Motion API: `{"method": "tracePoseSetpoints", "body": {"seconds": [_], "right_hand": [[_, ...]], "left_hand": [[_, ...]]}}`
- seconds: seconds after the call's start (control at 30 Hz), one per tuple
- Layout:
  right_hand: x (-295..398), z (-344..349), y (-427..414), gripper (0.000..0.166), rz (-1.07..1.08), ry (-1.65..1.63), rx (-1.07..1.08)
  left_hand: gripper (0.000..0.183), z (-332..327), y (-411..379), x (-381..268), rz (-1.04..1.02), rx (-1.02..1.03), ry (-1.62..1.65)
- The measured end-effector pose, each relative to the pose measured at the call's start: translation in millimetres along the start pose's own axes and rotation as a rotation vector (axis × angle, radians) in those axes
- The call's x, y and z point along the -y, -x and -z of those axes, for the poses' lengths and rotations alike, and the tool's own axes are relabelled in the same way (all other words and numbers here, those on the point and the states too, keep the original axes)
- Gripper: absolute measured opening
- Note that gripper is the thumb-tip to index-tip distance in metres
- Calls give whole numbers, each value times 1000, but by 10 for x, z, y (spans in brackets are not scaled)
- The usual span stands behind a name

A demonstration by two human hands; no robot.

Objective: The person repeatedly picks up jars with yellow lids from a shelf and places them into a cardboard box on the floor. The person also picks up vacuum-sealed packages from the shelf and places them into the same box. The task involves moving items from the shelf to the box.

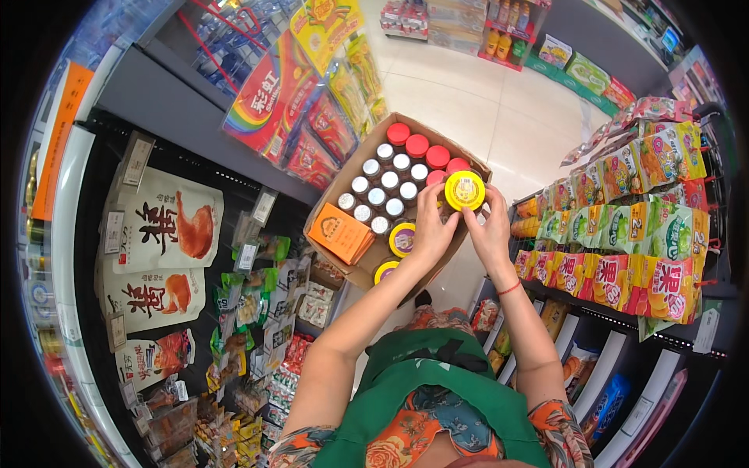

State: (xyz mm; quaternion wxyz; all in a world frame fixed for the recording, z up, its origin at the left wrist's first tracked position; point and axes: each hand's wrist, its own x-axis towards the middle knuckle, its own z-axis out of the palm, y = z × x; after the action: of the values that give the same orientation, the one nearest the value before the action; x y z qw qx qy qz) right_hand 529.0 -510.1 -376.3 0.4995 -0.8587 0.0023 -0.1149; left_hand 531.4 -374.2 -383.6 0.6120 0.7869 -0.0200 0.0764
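Both my left hand [434,225] and my right hand [490,225] hold a jar with a yellow lid [465,191], one at each side, over the right part of an open cardboard box [335,186]. Inside the box stand several jars with red lids [416,145], several dark bottles with silvery-white caps [390,180] and an orange carton [341,233]. Near my left wrist is a jar with a yellow-rimmed purple lid [404,240]. Another yellow-lidded jar [385,272] is partly hidden by my left forearm. The held jar's body is mostly hidden.
Hanging snack packets [608,278] line a rack on the right. To the left, a dark shelf wall holds white food pouches [167,219], with candy bags [281,99] beside the box. A pale tiled floor [462,99] lies beyond, with stacked drinks [506,29] at the back.
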Motion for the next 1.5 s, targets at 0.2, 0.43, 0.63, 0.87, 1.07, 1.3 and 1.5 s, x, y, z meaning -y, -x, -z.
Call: {"method": "tracePoseSetpoints", "body": {"seconds": [0.2,0.43,0.63,0.87,1.07,1.3,1.5], "right_hand": [[-90,-56,-111,56,-22,31,1],[38,-13,-129,63,-32,140,24],[173,-1,-98,64,5,173,12],[431,37,-12,58,127,200,11],[689,7,71,57,163,104,61],[1035,-104,225,56,206,-1,174],[1386,-242,427,53,263,-62,218]], "left_hand": [[62,-57,-120,124,32,15,-7],[63,-37,-137,98,44,38,-113],[63,-24,-121,19,-1,19,-170],[61,55,-65,-108,-39,30,-137],[61,285,43,-322,-50,0,-136],[62,708,292,-496,0,-59,-131],[60,1059,559,-681,-7,-131,-40]]}}
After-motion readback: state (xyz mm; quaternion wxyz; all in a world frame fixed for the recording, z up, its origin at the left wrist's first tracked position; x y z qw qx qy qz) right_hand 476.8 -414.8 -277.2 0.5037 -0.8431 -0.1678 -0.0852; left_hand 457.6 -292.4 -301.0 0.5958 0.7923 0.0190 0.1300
